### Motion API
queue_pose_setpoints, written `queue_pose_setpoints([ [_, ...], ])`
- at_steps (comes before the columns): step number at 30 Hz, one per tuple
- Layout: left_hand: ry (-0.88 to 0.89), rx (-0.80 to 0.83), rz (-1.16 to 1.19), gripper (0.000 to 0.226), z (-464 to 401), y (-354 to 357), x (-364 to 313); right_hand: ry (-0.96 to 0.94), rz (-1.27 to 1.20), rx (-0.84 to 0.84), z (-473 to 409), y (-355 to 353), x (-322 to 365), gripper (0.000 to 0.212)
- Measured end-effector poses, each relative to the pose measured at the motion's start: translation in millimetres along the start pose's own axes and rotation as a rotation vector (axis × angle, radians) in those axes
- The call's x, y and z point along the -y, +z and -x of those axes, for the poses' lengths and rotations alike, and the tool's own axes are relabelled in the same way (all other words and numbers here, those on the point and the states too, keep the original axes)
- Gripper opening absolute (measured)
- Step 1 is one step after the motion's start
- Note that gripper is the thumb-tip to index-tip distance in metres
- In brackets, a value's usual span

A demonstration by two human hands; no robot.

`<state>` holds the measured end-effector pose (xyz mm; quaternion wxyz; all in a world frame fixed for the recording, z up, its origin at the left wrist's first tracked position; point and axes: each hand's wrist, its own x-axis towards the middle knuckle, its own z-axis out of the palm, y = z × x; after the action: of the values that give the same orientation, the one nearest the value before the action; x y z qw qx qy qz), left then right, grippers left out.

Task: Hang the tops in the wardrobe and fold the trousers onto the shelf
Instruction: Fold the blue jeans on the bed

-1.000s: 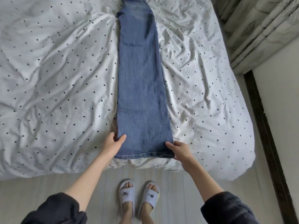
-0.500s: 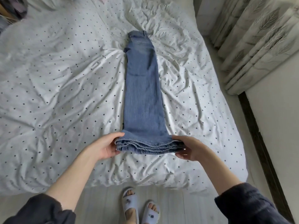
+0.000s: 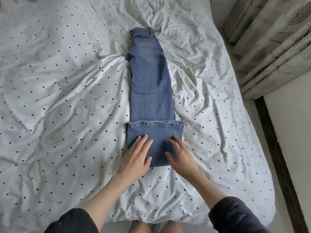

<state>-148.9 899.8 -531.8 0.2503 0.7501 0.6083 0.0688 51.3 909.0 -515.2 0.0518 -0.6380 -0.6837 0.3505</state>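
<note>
A bed [image 3: 67,98] is covered by a rumpled white sheet [image 3: 210,81] dotted in black. Leaf-patterned curtains [image 3: 277,47] are gathered at the upper right, and a dark skirting strip [image 3: 276,157] is seen beside a pale wall [image 3: 292,123].

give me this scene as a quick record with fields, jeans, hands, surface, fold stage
garment: blue jeans, laid lengthwise, waistband at the far end
fold stage: hem end turned up over the legs, one fold made
left hand: left hand flat, fingers straight, pressing on the folded part
right hand: right hand flat, pressing on the folded part
surface: white dotted bedsheet, wrinkled
beside bed: curtains at right
</note>
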Motion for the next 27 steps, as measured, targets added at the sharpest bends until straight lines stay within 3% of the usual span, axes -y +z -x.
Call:
queue_pose_setpoints([
  [3, 0.085, 0.199, -0.315, 0.103, 6.9, 8.8, 3.6, -0.201, 0.385, 0.04, 18.1, 22.7, -15.7, 0.087],
  [5, 0.072, 0.149, -0.395, 0.099, 3.0, 9.1, 3.6, -0.214, 0.504, 0.115, 15.2, 24.8, -16.1, 0.11],
  [7, 0.077, 0.09, -0.454, 0.089, -0.9, 6.7, 0.6, -0.175, 0.536, 0.091, 3.2, 23.1, -10.9, 0.118],
  [9, 0.089, 0.117, -0.484, 0.08, -2.2, 4.3, -3.4, -0.149, 0.535, 0.044, -9.9, 24.2, -7.7, 0.11],
  [14, 0.053, 0.299, -0.513, 0.073, -8.6, -21.0, -22.0, -0.168, 0.522, 0.149, -19.7, 2.1, 4.0, 0.085],
  [16, 0.034, 0.373, -0.464, 0.07, -13.4, -40.2, -36.5, -0.202, 0.535, 0.313, -18.6, -23.8, 11.4, 0.067],
  [18, -0.022, 0.546, -0.409, 0.063, -21.1, -64.1, -48.9, -0.16, 0.486, 0.452, -16.4, -52.8, 23.7, 0.057],
  [23, -0.101, 0.707, -0.269, 0.064, -31.2, -122.3, -79.5, -0.179, 0.481, 0.547, -5.6, -110.2, 55.8, 0.051],
  [27, -0.176, 0.715, -0.145, 0.026, -55.3, -158.9, -84.7, -0.142, 0.42, 0.61, -26.2, -141.1, 68.1, 0.034],
])
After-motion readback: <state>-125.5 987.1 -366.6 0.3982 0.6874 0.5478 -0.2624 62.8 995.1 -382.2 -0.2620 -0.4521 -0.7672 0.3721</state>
